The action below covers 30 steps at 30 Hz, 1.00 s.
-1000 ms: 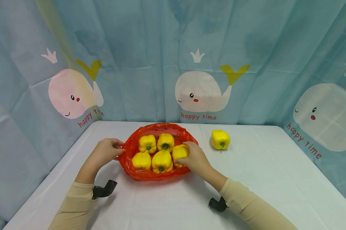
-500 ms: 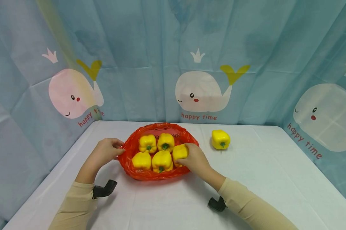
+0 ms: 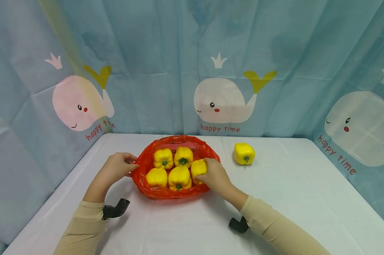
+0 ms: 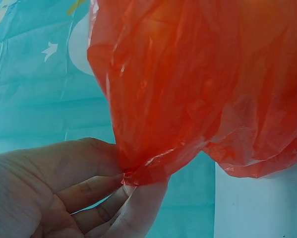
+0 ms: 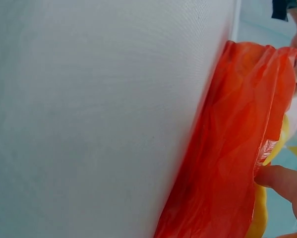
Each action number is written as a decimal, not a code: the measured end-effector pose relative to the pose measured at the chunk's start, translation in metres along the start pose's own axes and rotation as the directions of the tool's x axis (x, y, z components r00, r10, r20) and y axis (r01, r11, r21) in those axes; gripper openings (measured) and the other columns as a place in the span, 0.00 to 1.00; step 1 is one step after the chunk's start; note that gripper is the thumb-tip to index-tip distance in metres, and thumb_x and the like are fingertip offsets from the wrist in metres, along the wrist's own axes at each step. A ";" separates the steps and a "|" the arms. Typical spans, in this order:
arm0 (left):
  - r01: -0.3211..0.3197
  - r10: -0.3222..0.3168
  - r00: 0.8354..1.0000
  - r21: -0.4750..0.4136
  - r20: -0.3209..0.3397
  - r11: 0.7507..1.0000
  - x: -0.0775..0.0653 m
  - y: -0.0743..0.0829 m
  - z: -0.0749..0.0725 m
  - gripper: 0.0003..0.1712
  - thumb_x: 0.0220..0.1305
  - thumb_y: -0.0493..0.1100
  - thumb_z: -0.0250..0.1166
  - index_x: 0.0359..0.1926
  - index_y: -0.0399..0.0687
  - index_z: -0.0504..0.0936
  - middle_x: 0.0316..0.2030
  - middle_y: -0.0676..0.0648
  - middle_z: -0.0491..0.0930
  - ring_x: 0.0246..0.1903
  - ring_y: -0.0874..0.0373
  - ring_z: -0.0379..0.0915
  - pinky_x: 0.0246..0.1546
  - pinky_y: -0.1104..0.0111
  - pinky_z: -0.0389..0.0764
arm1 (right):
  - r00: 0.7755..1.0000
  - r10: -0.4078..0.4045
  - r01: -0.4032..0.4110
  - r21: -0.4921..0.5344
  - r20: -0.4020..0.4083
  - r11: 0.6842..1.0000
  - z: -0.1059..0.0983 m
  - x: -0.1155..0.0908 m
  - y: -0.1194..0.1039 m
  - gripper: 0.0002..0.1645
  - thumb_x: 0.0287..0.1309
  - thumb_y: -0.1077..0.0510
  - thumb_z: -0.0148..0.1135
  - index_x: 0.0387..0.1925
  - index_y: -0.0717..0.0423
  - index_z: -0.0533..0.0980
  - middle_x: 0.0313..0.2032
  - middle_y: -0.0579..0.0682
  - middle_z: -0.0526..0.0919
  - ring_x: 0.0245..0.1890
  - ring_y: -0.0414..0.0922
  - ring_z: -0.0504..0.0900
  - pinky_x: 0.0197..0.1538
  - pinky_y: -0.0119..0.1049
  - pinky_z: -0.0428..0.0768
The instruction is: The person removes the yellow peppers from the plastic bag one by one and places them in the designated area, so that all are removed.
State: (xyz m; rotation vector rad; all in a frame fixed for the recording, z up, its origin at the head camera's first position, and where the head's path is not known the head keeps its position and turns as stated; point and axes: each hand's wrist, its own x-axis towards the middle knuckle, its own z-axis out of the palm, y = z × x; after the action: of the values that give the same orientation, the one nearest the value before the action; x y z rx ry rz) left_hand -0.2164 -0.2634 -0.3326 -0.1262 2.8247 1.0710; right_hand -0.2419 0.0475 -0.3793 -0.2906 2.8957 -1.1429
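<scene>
A red plastic bag [image 3: 166,194] lies wide-mouthed on the table with several yellow bell peppers inside. My left hand [image 3: 116,168] pinches the bag's left rim between thumb and fingers; the left wrist view shows the bag film [image 4: 163,89] gathered at the fingertips. At the right side of the mouth, my right hand [image 3: 216,177] reaches in and grips the rightmost bell pepper [image 3: 198,170], covering its right part. In the right wrist view, one finger [image 5: 282,181] is right at the bag's edge, beside yellow pepper skin. Another bell pepper [image 3: 244,153] sits outside, to the right of the bag.
A white cloth covers the table [image 3: 274,198]. Behind it hangs a blue curtain [image 3: 166,71] printed with whales, close to the table's back edge. Each wrist carries a black camera mount, the left one [image 3: 115,209] low over the cloth.
Both hands keep their places almost unchanged. The right forearm has shifted very slightly left; the bag and peppers look the same.
</scene>
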 end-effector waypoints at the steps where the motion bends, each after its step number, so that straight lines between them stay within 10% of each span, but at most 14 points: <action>1: 0.001 -0.001 1.000 0.000 0.000 1.000 0.000 0.000 0.000 0.22 0.66 0.41 0.63 0.57 0.30 0.77 0.44 0.34 0.83 0.34 0.55 0.81 0.42 0.58 0.88 | 1.000 -0.001 0.001 0.000 -0.001 1.000 0.000 0.000 0.000 0.43 0.48 0.53 0.78 0.62 0.67 0.71 0.59 0.61 0.78 0.56 0.55 0.78 0.61 0.52 0.80; 30: -0.004 0.004 1.000 -0.002 0.000 1.000 0.001 -0.001 0.001 0.22 0.67 0.41 0.63 0.57 0.31 0.78 0.44 0.35 0.82 0.34 0.55 0.81 0.44 0.57 0.88 | 0.999 -0.017 0.019 0.068 -0.036 0.998 -0.039 -0.004 -0.021 0.48 0.48 0.49 0.77 0.68 0.60 0.68 0.63 0.58 0.75 0.60 0.55 0.76 0.61 0.51 0.80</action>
State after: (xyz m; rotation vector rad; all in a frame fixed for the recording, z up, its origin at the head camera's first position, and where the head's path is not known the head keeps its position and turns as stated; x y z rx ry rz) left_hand -0.2167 -0.2640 -0.3340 -0.1205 2.8247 1.0748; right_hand -0.2377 0.0597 -0.3365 -0.2984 2.8822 -1.2594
